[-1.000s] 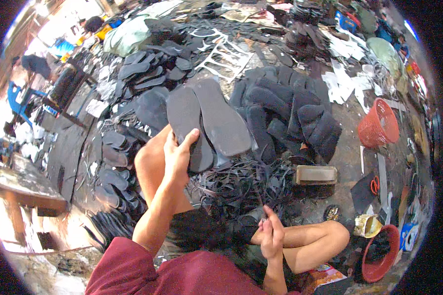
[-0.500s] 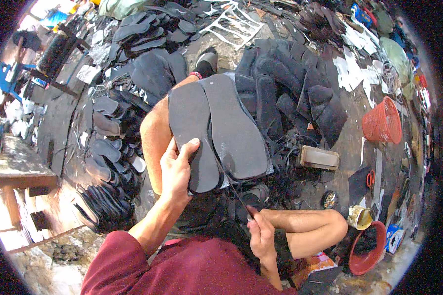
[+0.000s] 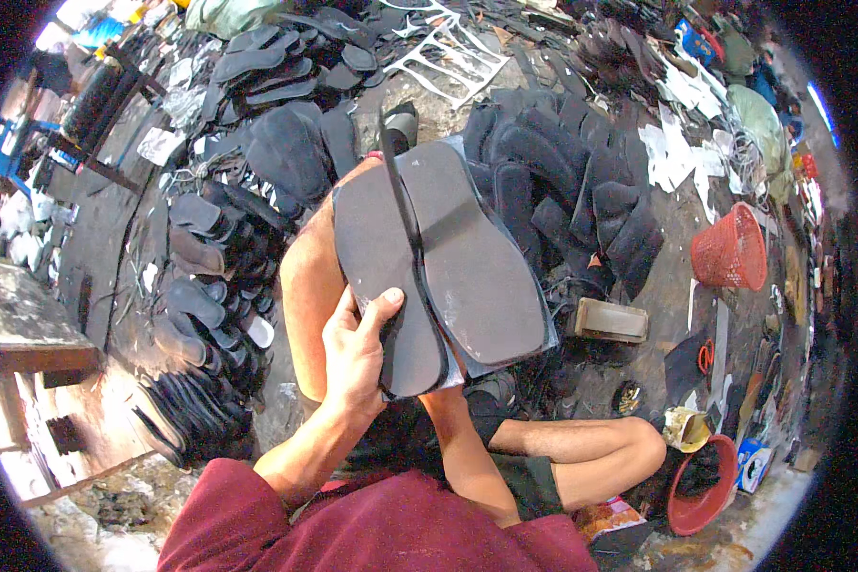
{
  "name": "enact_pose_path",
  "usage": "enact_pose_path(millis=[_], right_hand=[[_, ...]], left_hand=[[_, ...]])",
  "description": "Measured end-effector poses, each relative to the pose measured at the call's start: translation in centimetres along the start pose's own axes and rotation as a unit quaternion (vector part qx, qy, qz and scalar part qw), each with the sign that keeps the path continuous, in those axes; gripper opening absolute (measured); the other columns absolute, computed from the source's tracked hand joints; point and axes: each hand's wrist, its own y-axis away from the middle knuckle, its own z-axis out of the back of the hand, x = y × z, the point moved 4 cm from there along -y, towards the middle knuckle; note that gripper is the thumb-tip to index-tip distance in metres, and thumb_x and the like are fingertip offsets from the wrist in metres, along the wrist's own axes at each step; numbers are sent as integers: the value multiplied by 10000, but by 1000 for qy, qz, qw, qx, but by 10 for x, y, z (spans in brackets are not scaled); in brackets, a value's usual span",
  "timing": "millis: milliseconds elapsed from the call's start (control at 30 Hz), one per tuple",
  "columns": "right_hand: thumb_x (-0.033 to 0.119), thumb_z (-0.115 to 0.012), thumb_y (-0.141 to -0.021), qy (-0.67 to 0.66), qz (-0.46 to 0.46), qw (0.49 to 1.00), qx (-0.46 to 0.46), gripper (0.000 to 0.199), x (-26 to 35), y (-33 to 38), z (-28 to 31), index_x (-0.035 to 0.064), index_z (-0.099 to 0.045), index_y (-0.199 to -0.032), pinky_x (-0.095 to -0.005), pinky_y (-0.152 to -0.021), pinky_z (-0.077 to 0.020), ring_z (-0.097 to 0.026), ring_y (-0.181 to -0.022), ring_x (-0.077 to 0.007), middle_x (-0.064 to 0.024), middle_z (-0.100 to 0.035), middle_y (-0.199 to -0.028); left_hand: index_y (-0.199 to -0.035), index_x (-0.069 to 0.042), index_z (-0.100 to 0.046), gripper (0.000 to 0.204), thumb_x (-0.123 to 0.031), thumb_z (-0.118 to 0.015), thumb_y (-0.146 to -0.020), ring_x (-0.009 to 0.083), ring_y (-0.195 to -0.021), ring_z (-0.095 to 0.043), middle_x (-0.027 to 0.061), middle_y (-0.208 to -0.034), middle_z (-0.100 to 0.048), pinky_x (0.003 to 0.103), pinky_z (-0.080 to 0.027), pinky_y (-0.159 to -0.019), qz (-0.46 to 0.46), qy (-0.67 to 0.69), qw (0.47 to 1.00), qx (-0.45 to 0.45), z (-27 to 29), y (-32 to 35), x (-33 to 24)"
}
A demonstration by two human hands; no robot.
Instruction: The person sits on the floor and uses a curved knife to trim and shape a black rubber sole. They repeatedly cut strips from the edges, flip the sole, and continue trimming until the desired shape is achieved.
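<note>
My left hand [image 3: 357,348] grips the lower left edge of a dark grey sheet with two sole-shaped pieces, its thumb on top. The left sole piece [image 3: 381,238] and the right sole piece [image 3: 491,276] lie side by side, with clear film showing at the edges. A long thin knife [image 3: 398,181] comes up through the gap between them, its tip beyond the far edge. My right hand [image 3: 440,396] is below the sheet at the near end of that gap, closed around the knife's lower end; its fingers are mostly hidden.
Black padded pieces [image 3: 543,153] are heaped beyond the sheet, with stacked soles [image 3: 195,405] to the left. On the right are a whetstone-like block [image 3: 612,320], a red basket [image 3: 731,250], orange-handled scissors [image 3: 705,357] and a red tub [image 3: 725,458]. A wooden bench [image 3: 33,357] stands at left.
My right hand has moved up and left under the sheet, and the knife now projects far up through the gap. The sheet has shifted slightly right and nearer, still in my left hand.
</note>
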Motion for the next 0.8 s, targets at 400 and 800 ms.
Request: enact_pose_path(millis=[400,800], right_hand=[[310,-505,-1032,118,4,992,42,446,-72,-33,24,97,-515,-1424,-378,-953,-455,-548,-1113,-276,-83,-561,-1287],[210,-657,-952,35,-14,997,-60,323,60,-28,148,51,-670,-1233,-358,-957,-507,-664,-1092,-284,-107,-682,-1241]], left_hand=[[-1309,-5,-567,531,-163,-760,-840,167,-1040,-611,78,-1170,-651,312,-482,-938,5,-52,998,38,11,10,13],[-1344,-48,-533,564,-192,-756,-847,204,-1101,-606,77,-1192,-640,347,-477,-959,76,-32,970,229,45,16,-36]])
